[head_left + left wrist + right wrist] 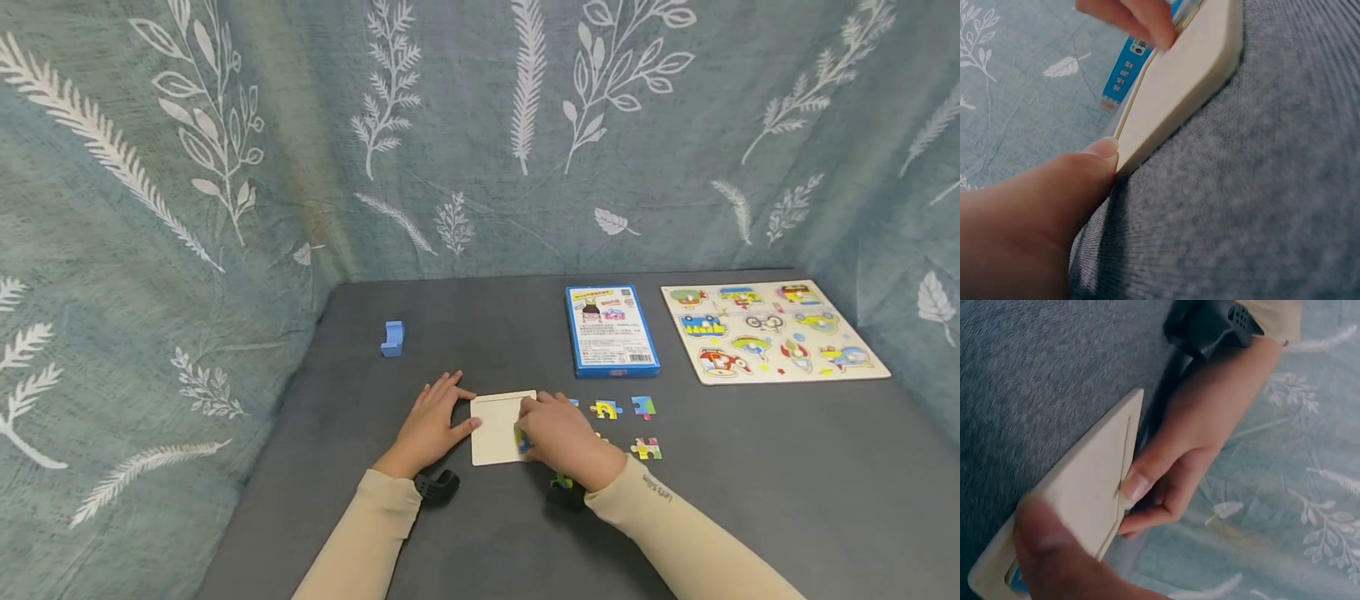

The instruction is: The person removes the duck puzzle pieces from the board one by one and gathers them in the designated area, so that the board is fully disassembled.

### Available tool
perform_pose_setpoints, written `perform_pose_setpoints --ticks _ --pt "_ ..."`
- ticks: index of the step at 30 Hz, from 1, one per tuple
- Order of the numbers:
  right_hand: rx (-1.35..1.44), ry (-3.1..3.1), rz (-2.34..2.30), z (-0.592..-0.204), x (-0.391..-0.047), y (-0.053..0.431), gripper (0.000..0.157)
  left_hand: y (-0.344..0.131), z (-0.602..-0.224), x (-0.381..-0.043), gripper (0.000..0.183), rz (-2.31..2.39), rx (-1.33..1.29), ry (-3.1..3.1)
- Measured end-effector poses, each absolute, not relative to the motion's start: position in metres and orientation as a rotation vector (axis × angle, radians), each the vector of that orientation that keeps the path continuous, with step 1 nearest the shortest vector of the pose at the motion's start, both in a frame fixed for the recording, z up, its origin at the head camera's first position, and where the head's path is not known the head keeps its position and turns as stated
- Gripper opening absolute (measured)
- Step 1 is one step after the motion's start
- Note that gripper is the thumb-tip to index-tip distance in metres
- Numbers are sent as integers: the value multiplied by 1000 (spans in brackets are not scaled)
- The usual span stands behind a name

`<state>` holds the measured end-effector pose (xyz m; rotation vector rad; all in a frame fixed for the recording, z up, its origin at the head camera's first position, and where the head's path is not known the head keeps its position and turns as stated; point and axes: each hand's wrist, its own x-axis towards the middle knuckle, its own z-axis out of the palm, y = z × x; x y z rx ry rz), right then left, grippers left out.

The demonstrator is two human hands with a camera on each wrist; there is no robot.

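A pale wooden puzzle board [495, 429] with a shallow recess lies flat on the table between the hands. The left hand [431, 425] rests spread at its left side, thumb on the left edge and index finger at the upper left corner. Over the board's right side, the right hand [564, 433] bends its fingers down and pinches a blue and yellow puzzle piece [522, 440]. Part of this piece [1017, 581] shows blue in the recess beside the thumb in the right wrist view; the hand hides the rest.
Loose jigsaw pieces, among them a yellow and blue one [606, 409] and a flowered one [647, 448], lie right of the board. Behind them are a blue box [613, 332] and a vehicle peg puzzle [772, 333]. A blue block [392, 339] stands at the back left.
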<state>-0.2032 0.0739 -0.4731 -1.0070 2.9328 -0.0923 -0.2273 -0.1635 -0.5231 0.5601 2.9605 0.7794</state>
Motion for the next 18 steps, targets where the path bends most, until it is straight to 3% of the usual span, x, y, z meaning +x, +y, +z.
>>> perform_pose_setpoints --ticks 10,18 --pt "-860 2810 -469 -474 -209 78 29 -161 -520 -229 46 788 567 2970" --pt "-880 2808 -467 -477 -213 78 31 -162 -523 -227 46 786 539 2968"
